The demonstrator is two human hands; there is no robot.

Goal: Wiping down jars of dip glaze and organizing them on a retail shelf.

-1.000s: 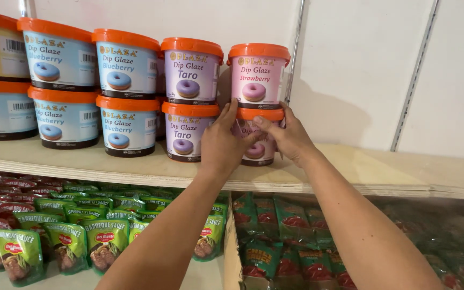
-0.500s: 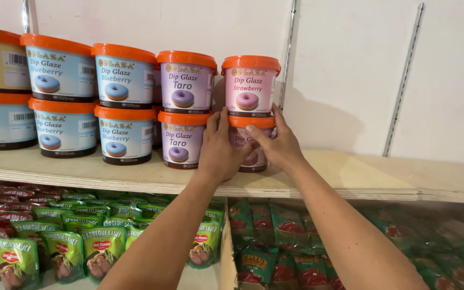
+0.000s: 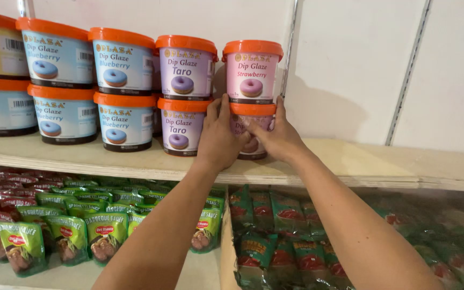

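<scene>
Pink plastic tub with orange lid [image 3: 253, 137]: lower of a stack of two, near the front edge of the pale wooden shelf [image 3: 361, 161]. Left hand [image 3: 218, 134] and right hand [image 3: 277, 137] clasp its sides. Purple-labelled tubs [image 3: 181, 129] just beside.

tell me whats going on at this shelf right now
A person has both hands around the lower pink tub at the right end of a row of stacked orange-lidded tubs on a wooden shelf. The left hand grips its left side, the right hand its right. Another pink tub sits on top of it, with purple tubs and blue tubs alongside. Green sauce pouches fill the shelf below.
</scene>
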